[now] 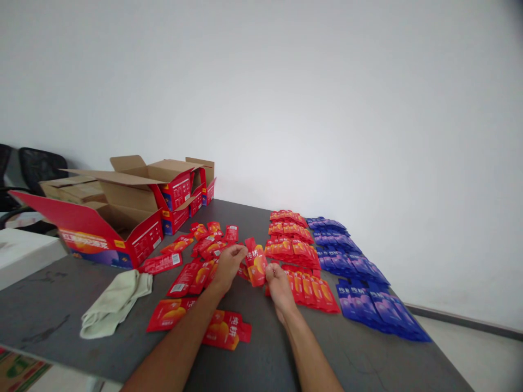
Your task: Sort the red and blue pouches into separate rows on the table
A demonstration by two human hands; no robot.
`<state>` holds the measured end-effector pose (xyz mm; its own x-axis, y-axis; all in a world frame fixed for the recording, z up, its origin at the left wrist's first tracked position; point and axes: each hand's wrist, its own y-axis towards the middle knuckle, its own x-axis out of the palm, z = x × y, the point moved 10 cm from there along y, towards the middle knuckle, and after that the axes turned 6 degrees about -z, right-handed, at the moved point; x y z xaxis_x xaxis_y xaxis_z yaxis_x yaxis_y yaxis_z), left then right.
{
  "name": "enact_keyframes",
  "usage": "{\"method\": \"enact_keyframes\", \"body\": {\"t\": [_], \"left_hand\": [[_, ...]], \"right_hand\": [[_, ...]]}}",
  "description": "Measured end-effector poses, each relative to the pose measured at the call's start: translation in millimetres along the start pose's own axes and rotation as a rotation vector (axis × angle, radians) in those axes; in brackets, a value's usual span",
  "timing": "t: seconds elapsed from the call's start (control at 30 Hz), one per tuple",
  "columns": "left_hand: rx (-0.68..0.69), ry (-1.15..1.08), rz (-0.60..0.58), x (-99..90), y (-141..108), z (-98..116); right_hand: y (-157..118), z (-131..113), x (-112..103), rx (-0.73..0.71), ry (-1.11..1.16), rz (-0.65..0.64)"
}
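Note:
Between my two hands a red pouch point(256, 265) with orange fruit print is held upright above the grey table. My left hand point(232, 262) pinches its upper left edge, and my right hand point(278, 283) grips its lower right edge. Loose red pouches point(188, 276) lie scattered to the left, some partly behind my left forearm. Just right of my right hand, red pouches point(312, 288) stand in overlapping rows. Beyond them, blue pouches point(363, 305) form similar rows.
Open red cardboard boxes point(143, 239) stand at the back left of the table point(261, 362). A folded pale green cloth point(112, 305) lies at the left front. A white box point(24, 253) sits at the left edge, with black chairs point(38, 163) behind.

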<state>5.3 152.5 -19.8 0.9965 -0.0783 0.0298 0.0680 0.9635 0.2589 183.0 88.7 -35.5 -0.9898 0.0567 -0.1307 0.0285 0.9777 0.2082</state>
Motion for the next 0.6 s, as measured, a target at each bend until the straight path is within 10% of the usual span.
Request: {"method": "enact_keyframes", "body": {"t": [0.27, 0.6], "left_hand": [[0.009, -0.051, 0.005, -1.1, -2.8, 5.7], [0.028, 0.036, -0.045, 7.5, -7.4, 20.3]], "right_hand": [[-2.7, -21.3, 27.3, -0.102, -0.229, -0.229], [-13.3, -17.2, 43.2, 0.028, 0.003, -0.387]]}}
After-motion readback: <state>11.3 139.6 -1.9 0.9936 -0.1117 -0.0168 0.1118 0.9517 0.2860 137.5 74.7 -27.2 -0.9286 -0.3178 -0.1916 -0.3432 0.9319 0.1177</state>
